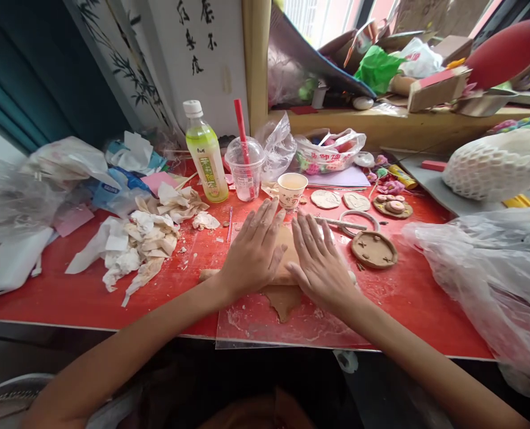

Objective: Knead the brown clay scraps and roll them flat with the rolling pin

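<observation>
My left hand (252,253) and my right hand (319,259) lie flat, fingers stretched forward, on top of a wooden rolling pin (208,274). Beneath the pin is a flattened sheet of brown clay (283,301) with a ragged near end. The clay rests on a clear plastic sheet (242,328). Just past my fingertips stands a paper cup (292,189) with pale liquid. To the right of my right hand are a round clay dish (374,249), a ring (376,220) and a thin stick (340,223). My palms cover most of the pin.
Crumpled tissues (144,238) lie on the red table (180,310) at left. Behind are a drink bottle (206,155) and a plastic cup (246,170) with a red straw. Clay discs (326,199) and a decorated clay piece (392,205) sit back right; a plastic bag (483,280) spreads at right.
</observation>
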Available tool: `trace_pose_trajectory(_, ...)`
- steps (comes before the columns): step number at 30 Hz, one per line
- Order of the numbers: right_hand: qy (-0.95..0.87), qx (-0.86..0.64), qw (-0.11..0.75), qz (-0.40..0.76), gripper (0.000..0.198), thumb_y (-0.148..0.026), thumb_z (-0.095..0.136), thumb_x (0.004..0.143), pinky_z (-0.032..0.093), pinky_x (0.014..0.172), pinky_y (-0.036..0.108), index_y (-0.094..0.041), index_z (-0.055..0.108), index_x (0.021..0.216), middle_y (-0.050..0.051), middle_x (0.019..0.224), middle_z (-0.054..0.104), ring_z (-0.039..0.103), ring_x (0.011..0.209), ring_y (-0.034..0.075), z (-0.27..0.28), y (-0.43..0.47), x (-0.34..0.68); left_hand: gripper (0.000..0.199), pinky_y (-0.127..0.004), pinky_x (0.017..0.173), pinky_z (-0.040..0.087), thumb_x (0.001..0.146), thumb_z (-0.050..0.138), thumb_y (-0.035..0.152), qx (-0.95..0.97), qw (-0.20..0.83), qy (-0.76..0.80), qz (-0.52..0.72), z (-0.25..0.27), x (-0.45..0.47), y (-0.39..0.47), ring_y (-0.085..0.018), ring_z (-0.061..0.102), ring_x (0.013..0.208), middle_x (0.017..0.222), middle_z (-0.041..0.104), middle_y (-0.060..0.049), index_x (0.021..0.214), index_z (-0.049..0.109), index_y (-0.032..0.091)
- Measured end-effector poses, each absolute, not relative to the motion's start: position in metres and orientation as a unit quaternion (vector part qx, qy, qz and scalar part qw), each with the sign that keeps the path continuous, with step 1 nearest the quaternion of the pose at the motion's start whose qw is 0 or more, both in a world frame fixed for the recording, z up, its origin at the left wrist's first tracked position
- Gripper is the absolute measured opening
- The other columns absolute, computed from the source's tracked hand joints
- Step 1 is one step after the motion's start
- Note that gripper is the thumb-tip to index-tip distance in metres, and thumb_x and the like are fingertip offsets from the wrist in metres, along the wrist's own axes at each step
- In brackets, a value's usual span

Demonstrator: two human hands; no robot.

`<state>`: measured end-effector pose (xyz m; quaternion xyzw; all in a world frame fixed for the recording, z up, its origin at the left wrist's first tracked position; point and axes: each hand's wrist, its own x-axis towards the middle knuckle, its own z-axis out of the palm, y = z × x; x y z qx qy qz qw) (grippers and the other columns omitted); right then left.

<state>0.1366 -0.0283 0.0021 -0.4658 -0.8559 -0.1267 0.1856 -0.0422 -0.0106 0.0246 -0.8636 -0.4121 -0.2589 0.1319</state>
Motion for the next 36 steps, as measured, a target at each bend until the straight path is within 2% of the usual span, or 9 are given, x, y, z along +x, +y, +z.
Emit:
trace_pose_trajectory(5,-0.797,-0.524,0.262,-0.148,0.061,-0.038,0.015,0.096,0.010,0.111,0.052,-0.018,-0.018,0.144,0.009,0.154,-0.001,-0.003,0.140,0.026,0.004,0.037,0.127,0.041,-0.044,0.109,0.025,0.092,0.030,0.019,-0.825,0.235,-0.418,-0.299,0.015,-0.035,0.058,-0.027,0.033,0.132,0.139,0.040,-0.016,0.130,0.040,0.008)
trace_pose_trajectory(10,-0.766,-0.502,0.342,-0.209,0.058,-0.039,0.018,0.095,0.017,0.107,0.054,-0.016,0.002,0.146,0.015,0.150,0.016,0.010,0.139,0.028,0.013,0.081,0.128,0.033,-0.040,0.089,0.037,0.092,0.027,0.017,-0.842,0.280,-0.386,-0.253,0.006,-0.037,0.102,-0.026,0.053,0.109,0.115,0.058,-0.015,0.116,0.050,0.013)
trace_pose_trajectory(15,-0.734,-0.522,0.368,-0.232,0.051,-0.039,0.023,0.094,0.030,0.097,0.049,-0.010,0.032,0.135,0.020,0.131,0.040,0.037,0.121,0.032,0.014,0.100,0.126,0.033,-0.039,0.081,0.037,0.092,0.025,0.016,-0.851,0.293,-0.370,-0.232,0.003,-0.037,0.118,-0.025,0.055,0.099,0.104,0.059,-0.013,0.114,0.050,0.015)
trace_pose_trajectory(20,-0.732,-0.525,0.386,-0.197,0.043,-0.038,0.025,0.094,0.034,0.089,0.047,-0.012,0.041,0.124,0.018,0.112,0.047,0.043,0.107,0.032,0.014,0.090,0.127,0.031,-0.038,0.078,0.036,0.092,0.025,0.016,-0.851,0.287,-0.362,-0.251,0.003,-0.040,0.109,-0.025,0.055,0.095,0.099,0.059,-0.012,0.110,0.051,0.015)
trace_pose_trajectory(24,-0.767,-0.499,0.374,-0.152,0.036,-0.036,0.026,0.094,0.036,0.087,0.044,-0.015,0.042,0.119,0.015,0.109,0.046,0.044,0.101,0.028,0.012,0.063,0.128,0.024,-0.037,0.078,0.036,0.090,0.033,0.016,-0.830,0.255,-0.378,-0.321,0.000,-0.040,0.084,-0.023,0.052,0.091,0.094,0.058,-0.010,0.099,0.055,0.016)
trace_pose_trajectory(27,-0.789,-0.477,0.366,-0.129,0.034,-0.036,0.029,0.094,0.037,0.089,0.042,-0.016,0.040,0.118,0.014,0.109,0.046,0.042,0.101,0.027,0.007,0.044,0.130,0.017,-0.036,0.080,0.037,0.084,0.039,0.010,-0.797,0.159,-0.391,-0.432,0.013,-0.042,0.077,-0.021,0.050,0.089,0.089,0.056,-0.007,0.087,0.055,0.017)
trace_pose_trajectory(30,-0.816,-0.452,0.338,-0.125,0.035,-0.038,0.033,0.093,0.038,0.090,0.042,-0.015,0.039,0.119,0.014,0.110,0.045,0.041,0.101,0.026,0.003,0.032,0.132,0.015,-0.029,0.072,0.039,0.078,0.043,0.007,-0.709,-0.046,-0.370,-0.599,0.057,-0.048,0.081,-0.015,0.049,0.077,0.083,0.052,-0.003,0.080,0.052,0.018)
trace_pose_trajectory(33,-0.831,-0.445,0.312,-0.122,0.038,-0.038,0.033,0.093,0.038,0.090,0.042,-0.014,0.037,0.122,0.015,0.112,0.045,0.040,0.102,0.027,0.002,0.028,0.132,0.014,-0.023,0.052,0.032,0.078,0.034,0.009,-0.477,-0.262,-0.306,-0.781,0.125,-0.062,0.077,-0.009,0.036,0.054,0.074,0.040,0.000,0.076,0.044,0.018)
trace_pose_trajectory(36,-0.833,-0.445,0.302,-0.129,0.038,-0.037,0.034,0.093,0.038,0.088,0.042,-0.013,0.039,0.121,0.016,0.112,0.048,0.040,0.102,0.027,0.003,0.027,0.133,0.023,-0.022,0.051,0.032,0.088,0.022,0.021,-0.400,-0.396,-0.182,-0.806,0.176,-0.098,0.062,-0.007,0.036,0.052,0.074,0.037,0.001,0.085,0.045,0.018)
